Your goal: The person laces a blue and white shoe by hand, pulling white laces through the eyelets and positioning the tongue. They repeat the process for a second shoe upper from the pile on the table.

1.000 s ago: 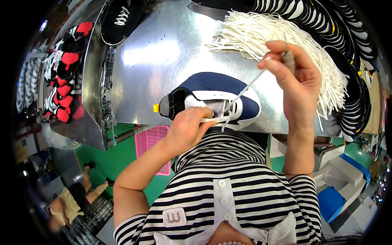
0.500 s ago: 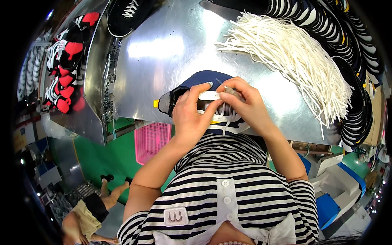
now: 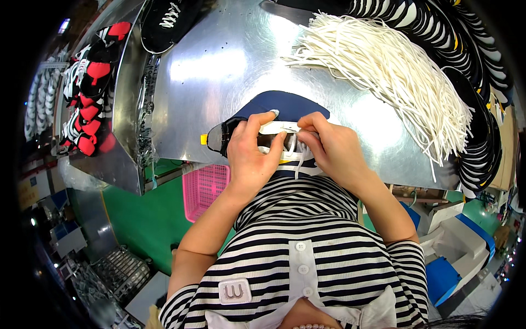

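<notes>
A shoe upper (image 3: 287, 104) in navy with white and yellow trim lies on its side at the near edge of the metal table, its heel with a yellow tab to the left. My left hand (image 3: 249, 159) grips it, thumb and forefinger pinching the white eyelet strip (image 3: 269, 129). At the other end of that strip, my right hand (image 3: 337, 151) is closed in a pinch on a white shoelace (image 3: 299, 164). Strands of the lace hang down over the upper between my hands. My right fingertips partly cover the pinched end.
A large heap of white shoelaces (image 3: 389, 82) lies at the right of the metal table (image 3: 219, 98). Stacked black-and-white uppers (image 3: 479, 131) curve behind it. A laced black shoe (image 3: 167, 24) sits at the far left, red-and-black uppers (image 3: 90, 112) beyond. Below stands a pink basket (image 3: 205, 189).
My right hand has turned and shifted down slightly, its fingertips now pinching beside the eyelet strip. The upper has moved a little left. The person at the lower left has mostly left view.
</notes>
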Motion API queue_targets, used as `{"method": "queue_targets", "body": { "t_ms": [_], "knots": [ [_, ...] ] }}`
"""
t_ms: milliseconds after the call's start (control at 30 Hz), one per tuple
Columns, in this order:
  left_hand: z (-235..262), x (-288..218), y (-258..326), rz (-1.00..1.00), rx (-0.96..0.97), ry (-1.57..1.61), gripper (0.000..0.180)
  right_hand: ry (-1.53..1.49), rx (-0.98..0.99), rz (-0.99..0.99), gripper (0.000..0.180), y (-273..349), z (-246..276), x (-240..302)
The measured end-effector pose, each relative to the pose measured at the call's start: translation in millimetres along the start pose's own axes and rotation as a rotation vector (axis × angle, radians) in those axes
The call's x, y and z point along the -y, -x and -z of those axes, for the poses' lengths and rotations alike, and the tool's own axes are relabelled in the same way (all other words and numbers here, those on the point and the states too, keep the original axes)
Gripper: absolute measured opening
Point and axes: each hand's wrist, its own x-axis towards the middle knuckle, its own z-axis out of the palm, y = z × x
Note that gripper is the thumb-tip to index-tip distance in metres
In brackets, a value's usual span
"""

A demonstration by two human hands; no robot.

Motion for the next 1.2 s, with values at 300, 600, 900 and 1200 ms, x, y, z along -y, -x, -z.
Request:
{"method": "queue_targets", "body": {
  "t_ms": [300,600,900,1200],
  "knots": [
    [0.8,-5.8,-2.0,-0.141,0.021,-0.014,0.042,0.248,0.065,0.025,0.022,-24.6,-15.5,7.9],
    [-3.4,-8.5,-24.0,0.234,0.081,0.393,0.031,0.062,-0.031,-0.378,0.016,11.5,19.5,-7.3],
    [44.2,-35.1,-2.6,-0.142,0.258,-0.060,0.050,-0.146,-0.158,-0.392,0.019,27.1,19.9,-23.8],
    [-1.8,-24.5,-14.2,-0.307,0.146,-0.113,0.021,-0.101,-0.127,-0.213,0.010,43.4,9.0,6.0]
  ]
}}
